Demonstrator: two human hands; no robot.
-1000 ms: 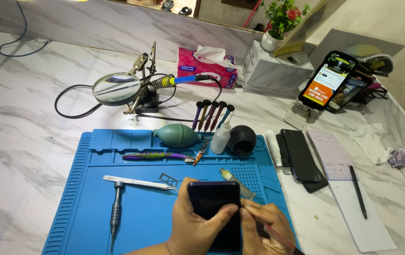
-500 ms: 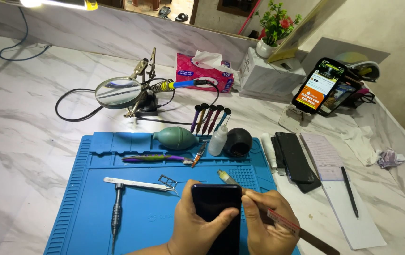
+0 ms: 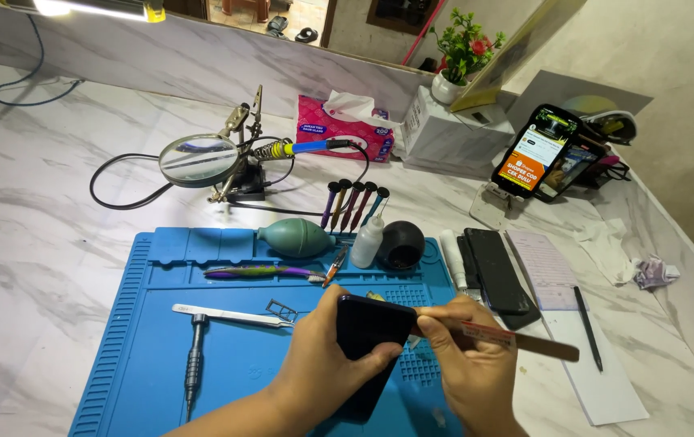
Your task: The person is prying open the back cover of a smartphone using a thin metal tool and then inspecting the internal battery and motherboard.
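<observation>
The left hand [image 3: 322, 364] has its grip closed round a dark phone [image 3: 371, 332], raised over the blue mat [image 3: 161, 324]; the right hand [image 3: 464, 368] pinches a brush [image 3: 492, 336] whose tip meets the phone's edge; cleaning looks underway, with tweezers [image 3: 229, 316] lying idle left of the phone.

left hand [image 3: 326, 364]: fingers curled, gripping | right hand [image 3: 468, 368]: fingers pinched shut

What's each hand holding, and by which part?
Left hand: dark phone, gripped across its side edges. Right hand: thin brush, pinched mid-handle.
</observation>
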